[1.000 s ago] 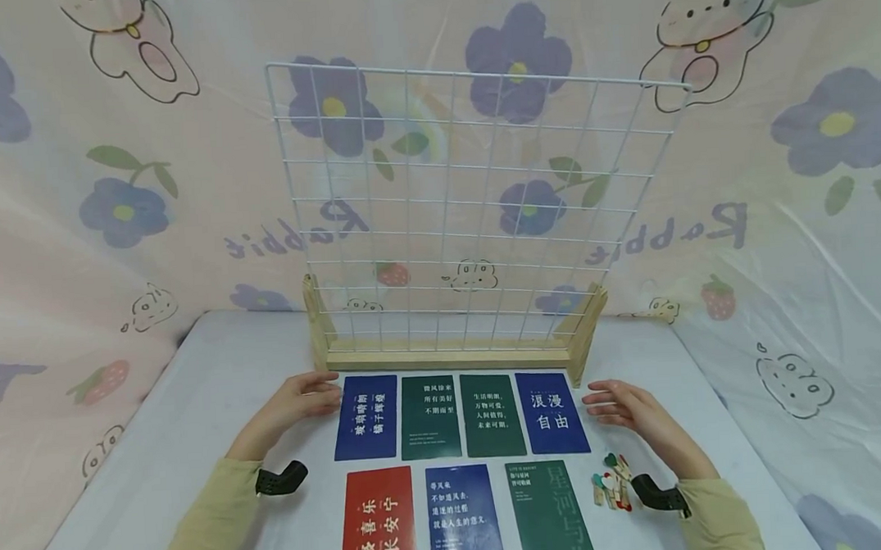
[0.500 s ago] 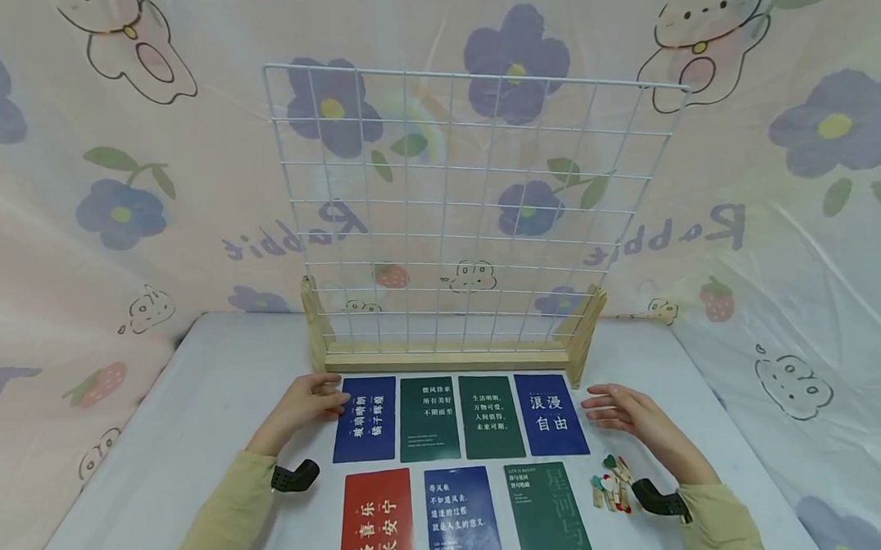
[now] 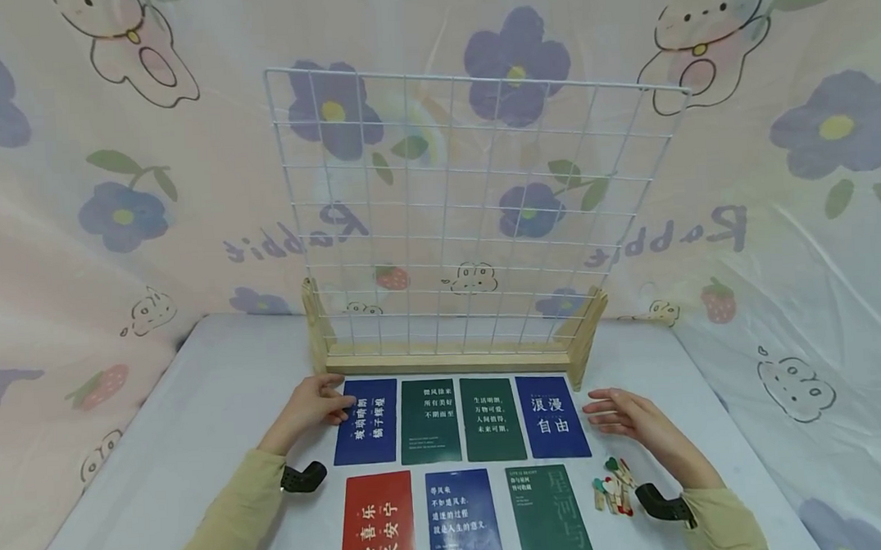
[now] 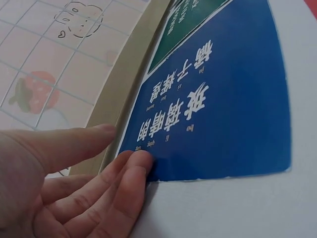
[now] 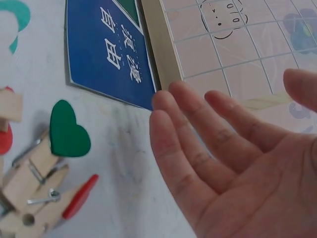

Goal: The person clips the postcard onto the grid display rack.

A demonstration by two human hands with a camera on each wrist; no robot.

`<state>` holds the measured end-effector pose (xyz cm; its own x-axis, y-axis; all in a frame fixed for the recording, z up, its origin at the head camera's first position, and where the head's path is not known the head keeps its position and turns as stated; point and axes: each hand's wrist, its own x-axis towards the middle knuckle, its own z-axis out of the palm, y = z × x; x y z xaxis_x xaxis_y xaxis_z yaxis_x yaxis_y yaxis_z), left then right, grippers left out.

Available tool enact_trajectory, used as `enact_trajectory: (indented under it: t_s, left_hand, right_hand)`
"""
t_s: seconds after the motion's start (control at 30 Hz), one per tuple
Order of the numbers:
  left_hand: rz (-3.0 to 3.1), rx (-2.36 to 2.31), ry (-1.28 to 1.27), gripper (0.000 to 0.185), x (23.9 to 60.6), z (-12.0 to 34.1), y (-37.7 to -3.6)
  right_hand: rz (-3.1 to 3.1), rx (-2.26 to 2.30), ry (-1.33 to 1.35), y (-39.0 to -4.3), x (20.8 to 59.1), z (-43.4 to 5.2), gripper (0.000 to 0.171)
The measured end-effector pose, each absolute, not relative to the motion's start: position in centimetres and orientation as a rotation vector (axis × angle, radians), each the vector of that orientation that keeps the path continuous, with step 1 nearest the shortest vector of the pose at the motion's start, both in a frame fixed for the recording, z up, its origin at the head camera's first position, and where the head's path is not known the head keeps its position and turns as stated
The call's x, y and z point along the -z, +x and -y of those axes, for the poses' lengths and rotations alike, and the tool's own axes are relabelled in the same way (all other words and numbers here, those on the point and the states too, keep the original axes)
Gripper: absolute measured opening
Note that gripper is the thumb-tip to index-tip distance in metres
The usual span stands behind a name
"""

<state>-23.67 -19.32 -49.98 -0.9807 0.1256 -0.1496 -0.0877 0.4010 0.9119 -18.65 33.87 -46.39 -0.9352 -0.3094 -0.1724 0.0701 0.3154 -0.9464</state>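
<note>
My left hand [image 3: 309, 408] is at the left edge of a dark blue card [image 3: 372, 450] printed with white characters. In the left wrist view, fingertips [image 4: 141, 161] meet the corner of this blue card [image 4: 237, 114], while the thumb stays apart above it. My right hand [image 3: 627, 414] hovers beside another blue card [image 3: 559, 446] at the right end of the back row. Its fingers are loosely extended and hold nothing. Below that hand lies a small pile of wooden clothespins [image 3: 612, 491] with coloured hearts, among them a green heart [image 5: 67, 131].
Behind the cards stands a white wire grid [image 3: 454, 78] on a wooden base [image 3: 447, 361]. Two green cards [image 3: 431, 449] lie between the blue ones. The front row has a red card [image 3: 361, 496], a blue card [image 3: 463, 545] and a green card [image 3: 543, 517].
My left hand has moved right, from beside the back-row blue card onto its left edge. My right hand has stayed nearly in place.
</note>
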Motion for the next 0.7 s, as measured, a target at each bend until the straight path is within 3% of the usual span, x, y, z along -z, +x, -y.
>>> enact_trajectory:
  t_s: [0.23,0.7]
  left_hand:
    - [-2.539,-1.545,0.061,0.058,50.1,19.16,-23.71]
    - [-2.652,-1.362,0.135,0.076,49.75,19.1,-23.4]
  right_hand:
    - [-2.271,1.64,-0.217,-18.78,46.49,-33.71,0.063]
    - [-2.267,1.596,-0.202,-18.51,46.43,-33.76,0.063]
